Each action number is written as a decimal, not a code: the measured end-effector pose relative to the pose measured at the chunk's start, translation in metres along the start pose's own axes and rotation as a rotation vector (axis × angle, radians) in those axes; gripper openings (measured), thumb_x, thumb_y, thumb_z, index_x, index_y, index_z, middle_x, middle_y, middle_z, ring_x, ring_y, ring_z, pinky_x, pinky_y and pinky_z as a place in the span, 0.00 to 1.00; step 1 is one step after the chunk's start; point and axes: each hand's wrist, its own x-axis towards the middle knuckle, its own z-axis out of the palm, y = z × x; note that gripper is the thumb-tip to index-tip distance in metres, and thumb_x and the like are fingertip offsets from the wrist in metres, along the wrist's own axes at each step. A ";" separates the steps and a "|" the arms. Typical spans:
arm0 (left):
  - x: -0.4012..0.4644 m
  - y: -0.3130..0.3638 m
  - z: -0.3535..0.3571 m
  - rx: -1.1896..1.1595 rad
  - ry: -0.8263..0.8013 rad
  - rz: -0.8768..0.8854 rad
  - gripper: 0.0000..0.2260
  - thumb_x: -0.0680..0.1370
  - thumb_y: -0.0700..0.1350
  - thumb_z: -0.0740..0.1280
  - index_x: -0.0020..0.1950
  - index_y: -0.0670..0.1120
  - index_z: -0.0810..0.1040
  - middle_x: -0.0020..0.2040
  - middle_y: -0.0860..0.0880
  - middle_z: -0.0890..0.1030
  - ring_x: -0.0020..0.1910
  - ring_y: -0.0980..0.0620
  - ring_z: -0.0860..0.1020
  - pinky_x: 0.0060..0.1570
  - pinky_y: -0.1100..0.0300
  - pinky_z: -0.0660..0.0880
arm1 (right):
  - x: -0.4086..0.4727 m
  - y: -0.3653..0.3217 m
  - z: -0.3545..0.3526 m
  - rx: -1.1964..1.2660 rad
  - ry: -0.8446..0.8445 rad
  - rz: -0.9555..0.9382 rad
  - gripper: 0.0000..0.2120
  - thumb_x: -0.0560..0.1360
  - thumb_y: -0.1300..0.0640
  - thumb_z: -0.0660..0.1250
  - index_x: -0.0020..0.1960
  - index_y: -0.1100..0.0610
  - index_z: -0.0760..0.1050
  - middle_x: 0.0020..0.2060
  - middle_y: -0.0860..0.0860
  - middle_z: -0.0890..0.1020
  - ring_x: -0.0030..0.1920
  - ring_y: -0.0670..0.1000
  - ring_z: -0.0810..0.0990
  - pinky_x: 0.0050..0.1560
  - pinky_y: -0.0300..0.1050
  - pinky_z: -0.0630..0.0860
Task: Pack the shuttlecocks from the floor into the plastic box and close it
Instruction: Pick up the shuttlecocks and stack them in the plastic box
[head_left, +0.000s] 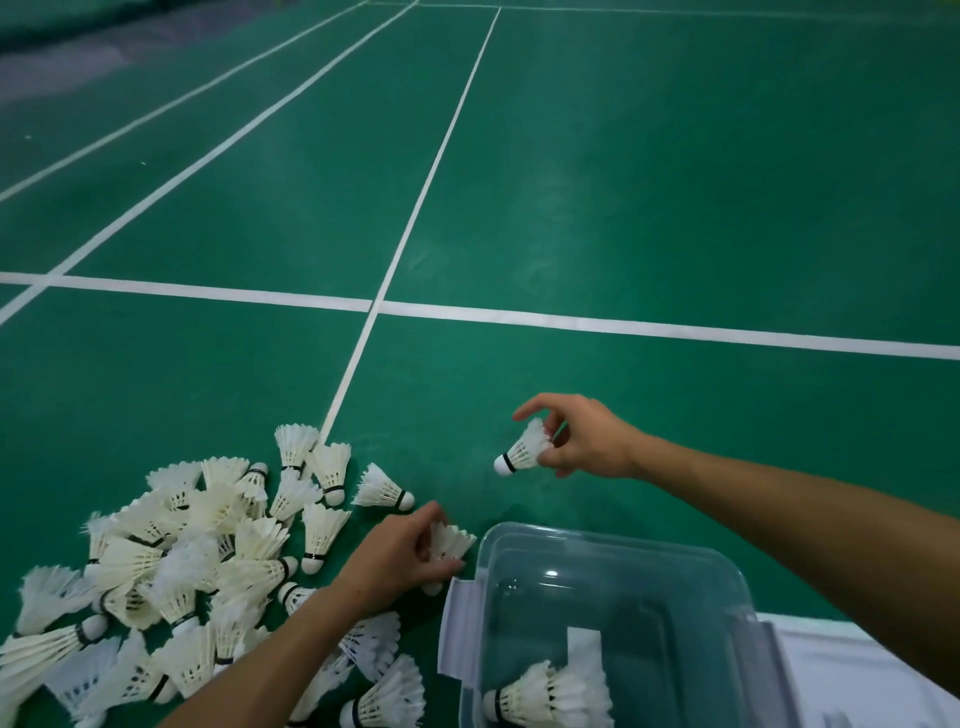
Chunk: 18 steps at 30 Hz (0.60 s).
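Note:
A heap of several white feather shuttlecocks lies on the green court floor at the lower left. The clear plastic box stands open at the bottom centre, and a few shuttlecocks lie inside it. My right hand holds one shuttlecock by its feathers above the floor, just beyond the box, cork end pointing left. My left hand grips another shuttlecock beside the box's left rim.
White court lines cross the green floor ahead. A lone shuttlecock lies between the heap and my hands. The box's white latch flap hangs on its left side. Something white lies at the lower right, behind the box.

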 end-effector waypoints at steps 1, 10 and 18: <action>0.000 0.002 -0.003 -0.071 0.022 -0.019 0.18 0.74 0.57 0.79 0.53 0.52 0.74 0.36 0.55 0.77 0.33 0.60 0.75 0.33 0.66 0.73 | -0.012 0.002 -0.007 0.039 0.024 0.003 0.25 0.74 0.69 0.75 0.67 0.51 0.79 0.48 0.55 0.78 0.38 0.57 0.87 0.43 0.57 0.88; -0.019 0.063 -0.074 -0.345 0.264 0.171 0.15 0.74 0.39 0.79 0.51 0.48 0.75 0.34 0.53 0.78 0.28 0.57 0.72 0.28 0.63 0.70 | -0.132 -0.008 -0.034 0.448 0.243 0.014 0.25 0.70 0.72 0.79 0.64 0.58 0.81 0.38 0.50 0.78 0.38 0.53 0.79 0.48 0.67 0.86; -0.053 0.160 -0.069 -0.260 -0.040 0.403 0.19 0.73 0.41 0.81 0.60 0.52 0.78 0.41 0.51 0.83 0.32 0.50 0.83 0.31 0.53 0.82 | -0.230 -0.001 -0.011 0.508 0.377 0.104 0.19 0.69 0.72 0.79 0.56 0.57 0.85 0.38 0.49 0.80 0.36 0.51 0.78 0.47 0.61 0.83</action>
